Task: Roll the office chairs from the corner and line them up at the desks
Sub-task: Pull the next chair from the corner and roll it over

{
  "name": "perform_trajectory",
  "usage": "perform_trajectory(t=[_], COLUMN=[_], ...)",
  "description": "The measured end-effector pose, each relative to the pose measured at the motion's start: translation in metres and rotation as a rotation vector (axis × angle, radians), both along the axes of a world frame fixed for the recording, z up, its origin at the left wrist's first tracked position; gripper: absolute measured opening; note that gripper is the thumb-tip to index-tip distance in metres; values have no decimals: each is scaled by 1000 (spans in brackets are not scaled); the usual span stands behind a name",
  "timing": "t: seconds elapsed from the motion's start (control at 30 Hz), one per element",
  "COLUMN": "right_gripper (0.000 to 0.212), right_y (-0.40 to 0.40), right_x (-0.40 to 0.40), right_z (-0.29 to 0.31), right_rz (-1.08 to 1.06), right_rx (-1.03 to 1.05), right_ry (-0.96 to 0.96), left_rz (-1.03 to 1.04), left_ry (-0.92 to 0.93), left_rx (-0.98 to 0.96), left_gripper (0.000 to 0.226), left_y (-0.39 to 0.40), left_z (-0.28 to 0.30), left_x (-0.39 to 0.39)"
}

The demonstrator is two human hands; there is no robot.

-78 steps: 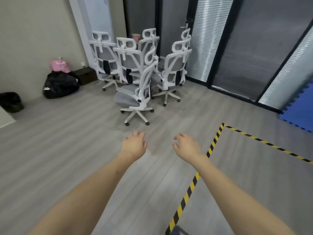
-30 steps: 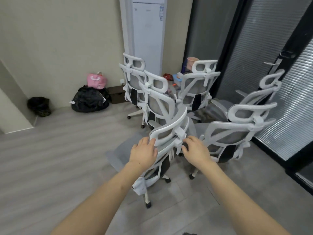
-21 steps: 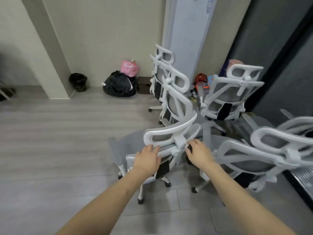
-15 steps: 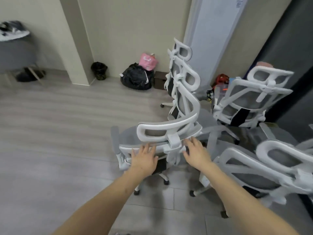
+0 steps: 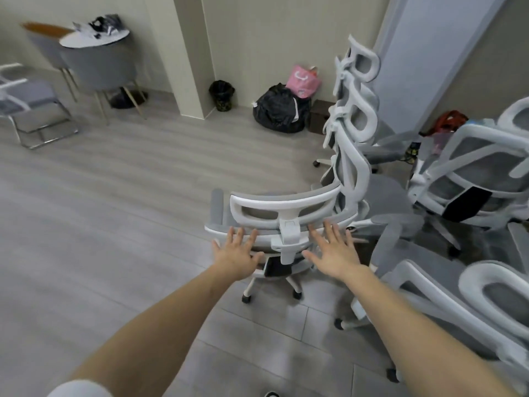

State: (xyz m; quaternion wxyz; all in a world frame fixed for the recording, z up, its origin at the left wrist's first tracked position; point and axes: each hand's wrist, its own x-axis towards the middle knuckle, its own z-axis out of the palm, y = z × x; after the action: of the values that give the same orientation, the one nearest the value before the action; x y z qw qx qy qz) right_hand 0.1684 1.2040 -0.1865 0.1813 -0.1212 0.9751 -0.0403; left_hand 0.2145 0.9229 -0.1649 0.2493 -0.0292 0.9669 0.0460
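Your left hand (image 5: pixel 236 257) and right hand (image 5: pixel 333 255) reach out side by side in the middle of the frame, both with fingers spread and straight, gripping nothing. They lie flat against the back of the nearest office chair (image 5: pixel 286 222), the left one to the left of the white headrest post (image 5: pixel 289 239), the right one to its right. The fingertips reach the top edge of the grey mesh backrest just under the curved white headrest (image 5: pixel 274 203); whether they press on it or only touch it cannot be told.

That chair stands on its white wheeled base (image 5: pixel 272 287) on the grey floor (image 5: pixel 114 210), centre frame, its back towards you and its seat facing away towards the wall. Just to its right, two more white chairs (image 5: pixel 352 124) stand in line, seen edge-on and rising to the upper right of centre. Another chair (image 5: pixel 469 167) sits at the right edge, and a further one (image 5: pixel 458 305) fills the lower right, close beside your right forearm.

Along the far wall, upper centre, a black bag (image 5: pixel 279 110) lies with a pink bag (image 5: pixel 303 81) behind it, a small black bin (image 5: pixel 221 94) to their left beside a beige pillar (image 5: pixel 189 53). In the upper left stand a round white table (image 5: pixel 94 40) and grey seats (image 5: pixel 31 96).
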Motion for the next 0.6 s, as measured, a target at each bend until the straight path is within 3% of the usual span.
perform_trajectory(t=[0.6], right_gripper=[87], right_y=[-41], right_x=[81], right_z=[-4], right_rz=[86], right_rx=[26], right_ry=[-25], left_rz=[32], left_ry=[-3], left_rx=[32], left_gripper=[75], left_y=[-52], left_z=[10], left_x=[95])
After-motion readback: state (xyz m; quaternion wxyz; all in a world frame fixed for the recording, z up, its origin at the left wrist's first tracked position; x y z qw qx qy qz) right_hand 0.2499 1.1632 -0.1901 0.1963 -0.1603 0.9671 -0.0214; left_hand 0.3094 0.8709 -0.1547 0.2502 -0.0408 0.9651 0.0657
